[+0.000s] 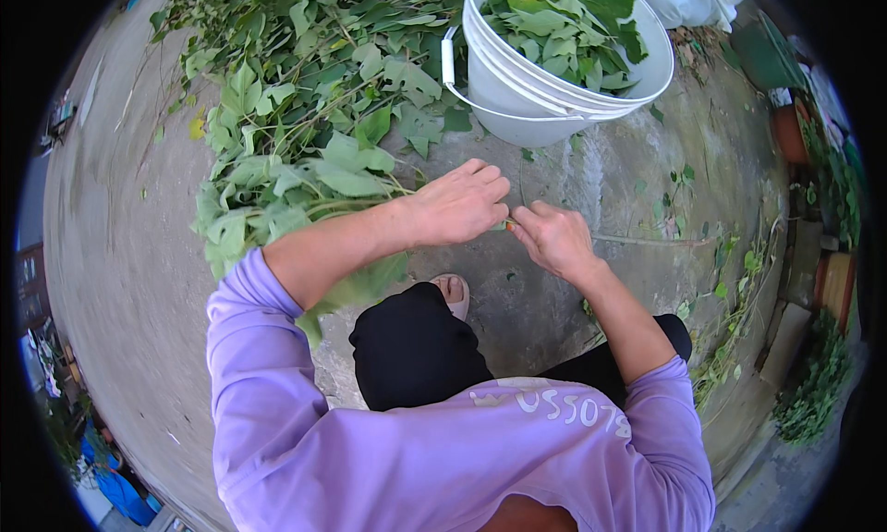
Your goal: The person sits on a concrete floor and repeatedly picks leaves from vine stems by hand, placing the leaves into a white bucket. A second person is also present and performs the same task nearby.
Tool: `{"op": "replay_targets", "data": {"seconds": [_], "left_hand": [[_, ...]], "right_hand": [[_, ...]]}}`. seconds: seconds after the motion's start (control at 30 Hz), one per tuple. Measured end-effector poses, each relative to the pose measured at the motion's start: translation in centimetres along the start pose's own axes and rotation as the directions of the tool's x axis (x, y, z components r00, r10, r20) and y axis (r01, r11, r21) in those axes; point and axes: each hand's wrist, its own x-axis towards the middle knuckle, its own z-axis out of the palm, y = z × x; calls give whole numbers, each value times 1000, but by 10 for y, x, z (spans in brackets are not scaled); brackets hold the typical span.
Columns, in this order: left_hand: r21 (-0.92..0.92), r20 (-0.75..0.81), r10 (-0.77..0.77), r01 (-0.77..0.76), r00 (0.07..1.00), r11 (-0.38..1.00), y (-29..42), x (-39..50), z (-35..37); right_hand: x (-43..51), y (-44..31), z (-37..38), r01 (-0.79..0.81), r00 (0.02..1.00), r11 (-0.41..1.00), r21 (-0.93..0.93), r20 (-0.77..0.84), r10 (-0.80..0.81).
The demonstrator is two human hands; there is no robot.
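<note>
My left hand point(461, 203) is closed around a leafy green stem point(332, 203), whose broad leaves spread out to the left beneath my forearm. Close beside it, my right hand point(554, 237) pinches the stem between thumb and fingers; a small orange spot shows at the pinch. A long bare stem point(651, 241) runs rightward from behind my right hand; whether it is the same piece I cannot tell. Beyond my hands stands a white plastic bucket point(533, 119), tilted in the view, with picked green leaves point(561, 36) inside. Its wire handle with a white grip point(448, 62) hangs down on the near side.
A large heap of leafy branches point(312, 53) lies on the concrete floor point(138, 268) left of the bucket. Thin vines point(734, 324) trail at the right, near planters and bricks point(790, 338). A white sack point(693, 1) sits behind the bucket. My sandalled foot point(454, 293) is below my hands.
</note>
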Motion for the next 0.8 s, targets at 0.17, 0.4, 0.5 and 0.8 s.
{"op": "replay_targets", "data": {"seconds": [0.17, 0.4, 0.5, 0.8], "left_hand": [[61, 162, 31, -42, 986, 997, 7, 22, -40], [105, -675, -170, 322, 717, 941, -55, 7, -208], [149, -655, -363, 583, 663, 799, -60, 78, -219], [-11, 26, -44, 44, 999, 999, -21, 38, -30]], "right_hand": [[-22, 22, 3, -45, 998, 999, 4, 46, 45], [-28, 41, -13, -199, 962, 980, -30, 184, 201], [-28, 31, -17, -166, 979, 986, -29, 113, 168], [-31, 26, -28, -323, 947, 940, 107, 39, 320]]}}
